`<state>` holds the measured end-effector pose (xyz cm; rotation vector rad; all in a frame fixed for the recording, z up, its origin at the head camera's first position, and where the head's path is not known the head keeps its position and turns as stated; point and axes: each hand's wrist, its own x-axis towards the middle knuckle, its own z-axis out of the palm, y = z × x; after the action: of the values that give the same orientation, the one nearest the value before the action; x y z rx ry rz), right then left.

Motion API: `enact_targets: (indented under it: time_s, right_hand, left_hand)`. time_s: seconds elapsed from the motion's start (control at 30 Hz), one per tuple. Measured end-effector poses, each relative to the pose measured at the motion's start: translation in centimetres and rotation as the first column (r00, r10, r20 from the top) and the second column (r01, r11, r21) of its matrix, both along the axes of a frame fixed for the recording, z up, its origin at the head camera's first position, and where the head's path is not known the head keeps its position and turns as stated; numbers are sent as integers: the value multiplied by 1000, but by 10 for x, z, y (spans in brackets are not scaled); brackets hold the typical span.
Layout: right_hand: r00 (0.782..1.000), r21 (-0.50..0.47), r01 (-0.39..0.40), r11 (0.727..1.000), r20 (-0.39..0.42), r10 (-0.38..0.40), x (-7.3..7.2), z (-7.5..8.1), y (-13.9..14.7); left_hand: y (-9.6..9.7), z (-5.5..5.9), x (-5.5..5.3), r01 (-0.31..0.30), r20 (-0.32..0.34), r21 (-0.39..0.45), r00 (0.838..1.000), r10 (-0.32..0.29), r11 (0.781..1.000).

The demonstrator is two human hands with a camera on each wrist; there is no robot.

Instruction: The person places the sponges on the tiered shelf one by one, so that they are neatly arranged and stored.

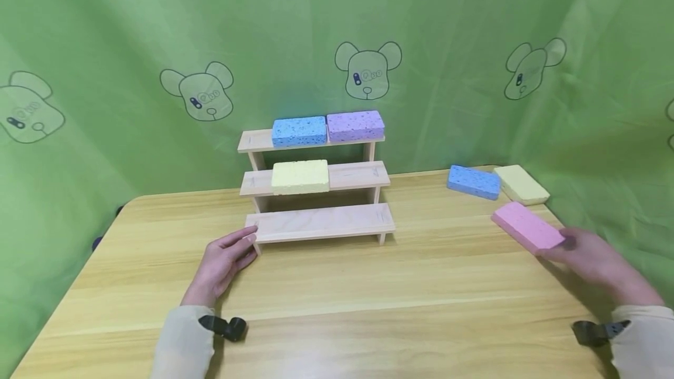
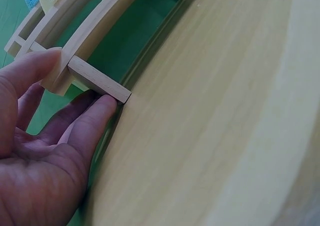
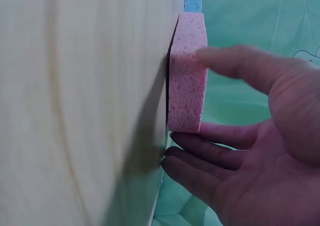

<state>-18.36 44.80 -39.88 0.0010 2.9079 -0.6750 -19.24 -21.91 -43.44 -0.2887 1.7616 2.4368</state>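
closed off at far and right by a green curtain (image 1: 447,124) printed with bear heads (image 1: 368,75). just beyond the pink sponge (image 1: 526,227), at far right of the table (image 1: 337,309), a loose blue sponge (image 1: 473,182) right beside a loose yellow sponge (image 1: 521,185). gripping the pink one between thumb and fingers, the right hand (image 1: 590,256). pinching the near left end of the three-tier stand (image 1: 326,222), the left hand (image 1: 223,259). on its far tier, a shelved blue sponge (image 1: 299,131) left of a purple sponge (image 1: 355,126); on the middle, a shelved yellow sponge (image 1: 300,176). all rectangular blocks; pitted surfaces on blue, purple and pink. pale smooth wood in the stand.
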Motion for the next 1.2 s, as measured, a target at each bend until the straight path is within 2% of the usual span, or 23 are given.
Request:
enact_targets:
  time_s: [0.2,0.5,0.73,1.0,1.2]
  right_hand:
    - [1000,-49,12,999,-8,-12,-1,1,-2]
    - [994,-107,29,994,-105,-40,1,5,-7]
    - [989,-154,-1,988,-144,-22,1,7,-17]
    - [985,-286,-59,956,-172,9,0,9,-27]
    - [979,-341,-94,935,-203,24,-3,14,-36]
  left_hand:
    - [-2,1,-1,11,-13,-19,1000,-11,1000]
    - [-2,-1,0,15,-18,-6,1000,-15,1000]
    - [0,-1,1,-9,-9,-4,1000,8,1000]
    - [0,-2,1,-5,-4,1,1000,5,1000]
    - [1,0,0,2,-4,-11,1000,-2,1000]
